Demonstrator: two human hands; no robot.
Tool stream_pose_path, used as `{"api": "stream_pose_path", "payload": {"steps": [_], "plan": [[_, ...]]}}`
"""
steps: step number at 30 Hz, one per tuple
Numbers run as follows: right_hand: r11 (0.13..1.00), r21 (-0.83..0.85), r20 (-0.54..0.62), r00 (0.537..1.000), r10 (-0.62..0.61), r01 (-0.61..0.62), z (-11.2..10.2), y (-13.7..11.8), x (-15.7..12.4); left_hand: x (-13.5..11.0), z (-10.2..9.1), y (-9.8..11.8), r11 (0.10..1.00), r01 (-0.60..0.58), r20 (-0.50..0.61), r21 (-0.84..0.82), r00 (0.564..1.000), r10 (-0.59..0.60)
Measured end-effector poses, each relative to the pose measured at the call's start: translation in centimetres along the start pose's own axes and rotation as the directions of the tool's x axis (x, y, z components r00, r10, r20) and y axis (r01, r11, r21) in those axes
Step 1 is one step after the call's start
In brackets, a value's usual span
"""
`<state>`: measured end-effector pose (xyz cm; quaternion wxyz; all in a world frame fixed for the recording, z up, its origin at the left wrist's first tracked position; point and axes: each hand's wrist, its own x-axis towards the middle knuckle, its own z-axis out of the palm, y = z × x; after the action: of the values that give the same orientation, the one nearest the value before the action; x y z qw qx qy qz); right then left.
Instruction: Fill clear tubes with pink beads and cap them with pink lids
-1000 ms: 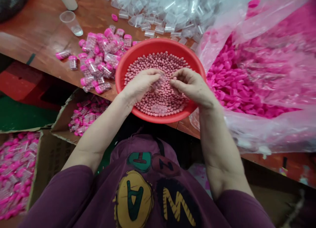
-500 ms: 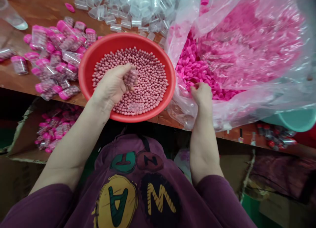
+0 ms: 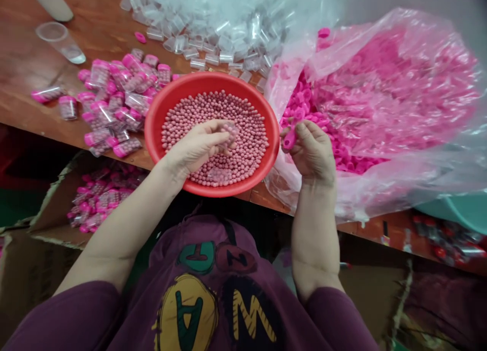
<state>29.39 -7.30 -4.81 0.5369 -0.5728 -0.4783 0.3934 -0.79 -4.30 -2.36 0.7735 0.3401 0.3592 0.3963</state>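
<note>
Beside the basin (image 3: 154, 138), the right grip (image 3: 314, 150) pinches a pink cap (image 3: 289, 139).

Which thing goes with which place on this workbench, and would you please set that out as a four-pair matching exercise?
Things
1. Elongated pink plastic piece
2. Small round pink beads
3. Clear cylindrical plastic tubes
4. Translucent round plastic cup

Places
A. Heaped behind the round red plastic basin
B. Standing alone at the far left of the brown wooden table
C. Held in the right hand
D. Spread across the inside of the basin

Right pairs: 1-C, 2-D, 3-A, 4-B
</note>
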Motion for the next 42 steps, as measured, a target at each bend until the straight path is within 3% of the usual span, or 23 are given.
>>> {"api": "stream_pose_path", "payload": {"steps": [2,5,9,11,14,18,21,24,27,30,34,42], "plan": [[0.998,0.055,0.073,0.997,-0.037,0.033,3.2,-0.7,0.2,-0.1,0.0,0.0,1.0,0.0,0.042,-0.027,0.999,0.001],[0.982,0.141,0.087,0.986,-0.141,0.128,7.5,0.3,1.1,-0.1,0.0,0.0,0.999,-0.006,0.047,-0.049,0.999,0.009],[0.946,0.138,0.058,0.951,-0.303,0.293,10.7,3.0,1.8,0.1,-0.2,0.0,0.995,-0.054,-0.023,-0.086,0.998,0.052],[0.927,0.057,0.076,0.924,-0.376,0.372,11.0,3.3,1.3,0.3,-0.3,0.0,0.991,-0.086,-0.041,-0.103,0.996,0.082],[0.847,-0.19,0.167,0.867,-0.47,0.496,10.5,1.8,-0.2,0.4,-0.4,0.0,0.987,-0.106,-0.085,-0.121,0.992,0.096],[0.54,-0.501,0.414,0.735,-0.537,0.676,9.5,-1.0,-1.8,0.3,-0.4,0.1,0.984,-0.058,-0.11,-0.167,0.993,0.039],[0.445,-0.512,0.505,0.676,-0.536,0.735,9.0,-1.1,-1.9,0.2,-0.4,0.1,0.977,-0.03,-0.058,-0.209,0.998,0.018],[0.519,-0.488,0.388,0.707,-0.591,0.702,8.6,-0.4,-1.5,0.1,-0.5,-0.1,0.983,-0.08,0.013,-0.162,0.996,0.083],[0.701,-0.363,0.209,0.787,-0.581,0.614,8.8,-0.7,-1.4,0.1,-0.3,-0.5,0.99,-0.116,0.068,-0.079,0.99,0.122],[0.804,-0.222,0.163,0.834,-0.527,0.551,9.5,-2.2,-1.7,0.2,-0.1,-0.7,0.993,-0.111,0.122,-0.037,0.986,0.115],[0.775,-0.262,0.164,0.818,-0.552,0.575,10.4,-4.0,-2.1,0.0,0.0,-0.7,0.991,-0.13,0.168,0.025,0.978,0.124],[0.752,-0.326,0.193,0.819,-0.54,0.573,10.4,-4.7,-2.3,-0.7,0.5,0.2,0.999,-0.037,0.164,0.026,0.986,0.032]]}}
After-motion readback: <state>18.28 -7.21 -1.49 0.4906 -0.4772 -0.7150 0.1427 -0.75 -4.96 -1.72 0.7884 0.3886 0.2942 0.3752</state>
